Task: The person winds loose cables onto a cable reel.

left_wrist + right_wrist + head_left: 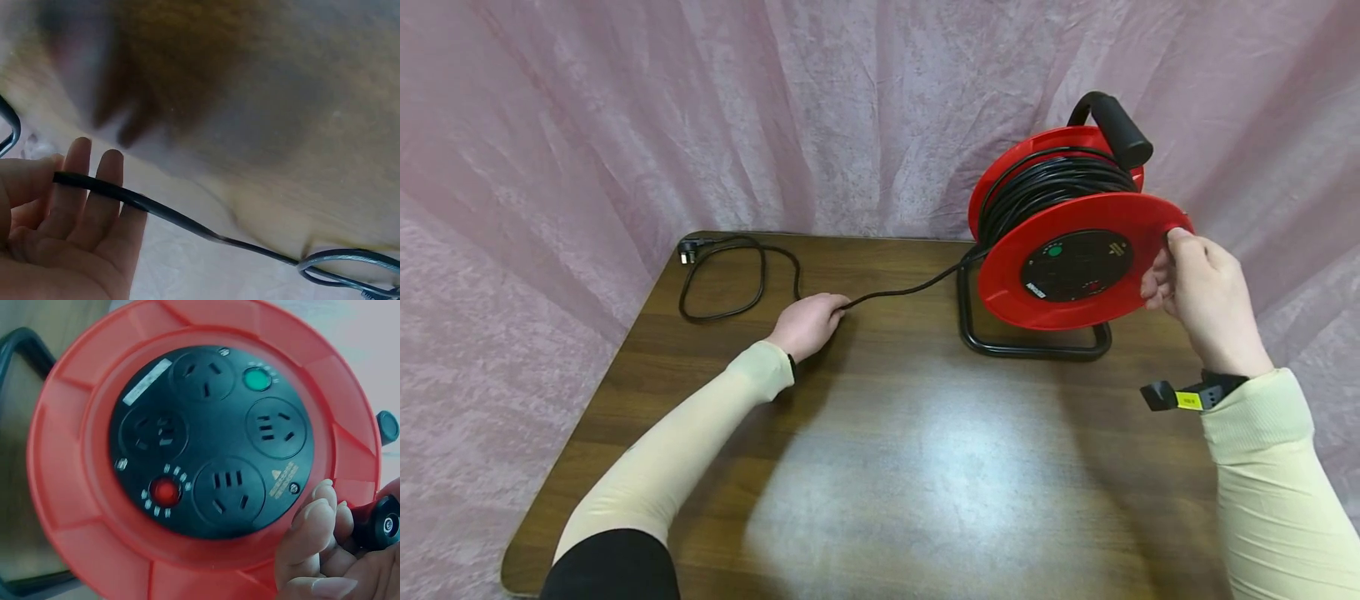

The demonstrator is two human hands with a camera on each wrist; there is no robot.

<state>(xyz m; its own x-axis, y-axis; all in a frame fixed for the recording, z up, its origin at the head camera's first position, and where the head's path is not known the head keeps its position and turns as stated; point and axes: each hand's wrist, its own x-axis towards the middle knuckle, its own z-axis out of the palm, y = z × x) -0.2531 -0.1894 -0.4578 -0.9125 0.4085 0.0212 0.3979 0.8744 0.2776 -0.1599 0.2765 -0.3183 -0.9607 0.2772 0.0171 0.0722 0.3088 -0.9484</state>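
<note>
A red cable reel (1003,296) wound with black cable stands on a black tubular frame (1033,350) at the back right of the table. My right hand (1210,283) grips the small black crank knob (382,524) near the rim of its front disc. At the table's left-centre, my left hand (808,323) pinches the black cable (895,292) between thumb and forefinger. The left wrist view shows the cable (169,215) lying across the other fingers. From this hand one stretch leads right to the reel; the other loops left to a plug (687,251).
The reel's face carries a black socket panel (215,440) with a green button (257,379) and a red one (165,491). A black carrying handle (1118,133) rises above the reel. Behind the wooden table (887,467) hangs a pink curtain (850,117).
</note>
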